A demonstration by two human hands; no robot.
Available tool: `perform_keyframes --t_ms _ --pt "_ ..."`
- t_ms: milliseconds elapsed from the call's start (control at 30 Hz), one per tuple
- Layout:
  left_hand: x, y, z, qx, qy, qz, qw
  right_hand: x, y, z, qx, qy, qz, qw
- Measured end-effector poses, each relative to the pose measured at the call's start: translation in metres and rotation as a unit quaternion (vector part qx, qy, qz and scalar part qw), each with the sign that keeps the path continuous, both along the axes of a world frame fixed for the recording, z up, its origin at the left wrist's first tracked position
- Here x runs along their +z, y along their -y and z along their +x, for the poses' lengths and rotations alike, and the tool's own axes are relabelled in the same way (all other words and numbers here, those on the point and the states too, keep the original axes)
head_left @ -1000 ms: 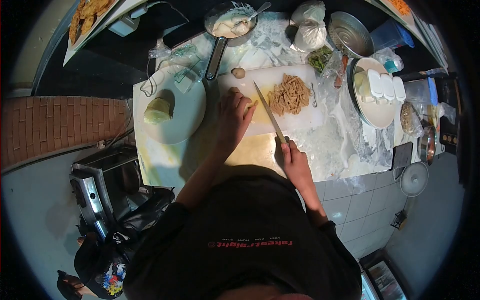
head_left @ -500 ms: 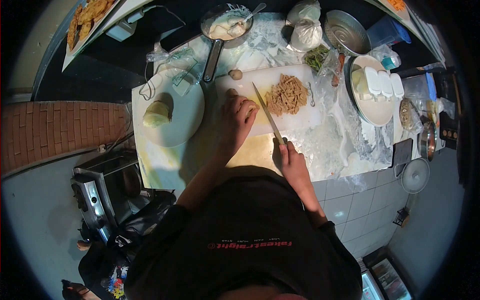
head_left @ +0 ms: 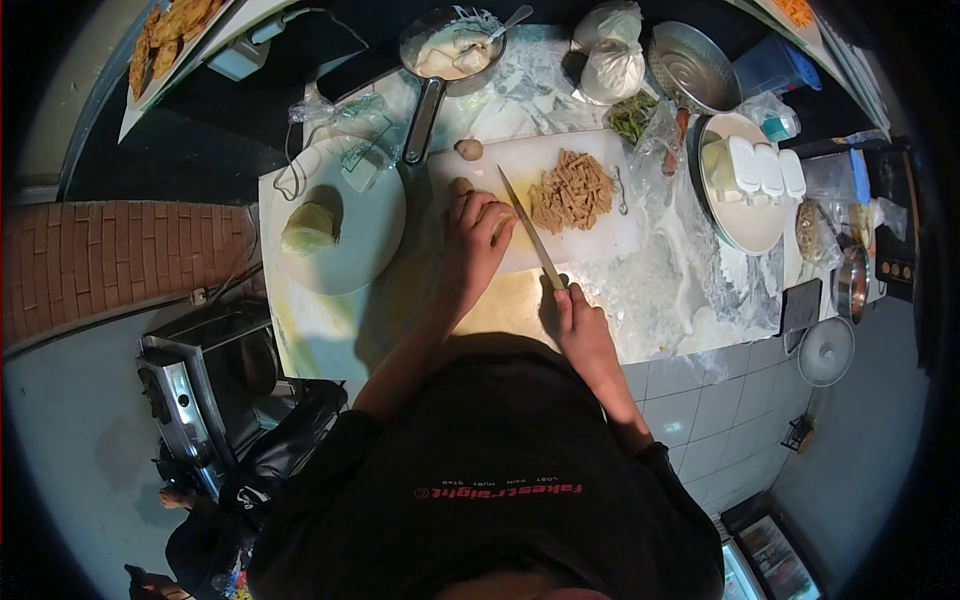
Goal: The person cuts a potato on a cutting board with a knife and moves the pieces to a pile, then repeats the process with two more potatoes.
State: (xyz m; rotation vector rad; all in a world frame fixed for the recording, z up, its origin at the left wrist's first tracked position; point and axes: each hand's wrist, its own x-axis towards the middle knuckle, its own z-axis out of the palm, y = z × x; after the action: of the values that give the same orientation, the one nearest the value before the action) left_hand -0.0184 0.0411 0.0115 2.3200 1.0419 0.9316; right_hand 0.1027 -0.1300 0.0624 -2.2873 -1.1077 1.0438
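On the white cutting board (head_left: 600,245), my left hand (head_left: 472,245) has its fingers curled over a brownish round food piece, perhaps a meatball, mostly hidden under them. Its pale side shows toward the blade. My right hand (head_left: 583,332) grips the handle of a long knife (head_left: 530,228), whose blade slants up and left close beside the left fingertips. To the right of the blade lies a heap of brown cut strips (head_left: 572,192). Another small brown piece (head_left: 460,187) is just above my left knuckles, and a similar round one (head_left: 468,149) rests at the board's upper edge.
At the left is a large pale plate (head_left: 350,275) with a piece of cabbage (head_left: 310,229). Behind stands a saucepan (head_left: 456,80) of white batter, handle toward me. Bagged flour (head_left: 612,72), a metal pan (head_left: 695,65) and a plate with white containers (head_left: 752,228) line the back right.
The knife blade has shifted slightly left and up, along with my right hand. My left hand stays in place on the food piece. A person at lower left has moved a little.
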Motion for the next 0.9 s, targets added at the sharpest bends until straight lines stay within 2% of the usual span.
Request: perform_keyframes --t_ms 433,533,633,733,800,900 --pt "-0.003 0.0 0.001 -0.007 0.002 0.011 1.0 0.005 -0.007 0.002 0.009 -0.005 -0.013 1.0" --pt "-0.002 -0.001 0.001 -0.012 0.005 0.015 1.0 -0.006 -0.005 0.003 0.001 -0.008 0.027 1.0" --pt "-0.002 -0.001 0.001 -0.011 0.009 0.018 1.0 -0.013 -0.007 0.002 0.001 0.012 0.056 0.998" --pt "0.001 -0.002 0.001 -0.012 0.009 0.021 1.0 -0.021 -0.01 -0.001 0.015 0.055 0.029 0.998" --pt "0.003 -0.003 -0.002 -0.009 0.006 0.024 1.0 -0.017 -0.011 -0.002 0.025 0.087 -0.03 0.995" --pt "0.002 -0.004 0.0 -0.022 0.015 0.013 1.0 -0.007 -0.009 -0.001 0.002 0.12 -0.025 0.992"
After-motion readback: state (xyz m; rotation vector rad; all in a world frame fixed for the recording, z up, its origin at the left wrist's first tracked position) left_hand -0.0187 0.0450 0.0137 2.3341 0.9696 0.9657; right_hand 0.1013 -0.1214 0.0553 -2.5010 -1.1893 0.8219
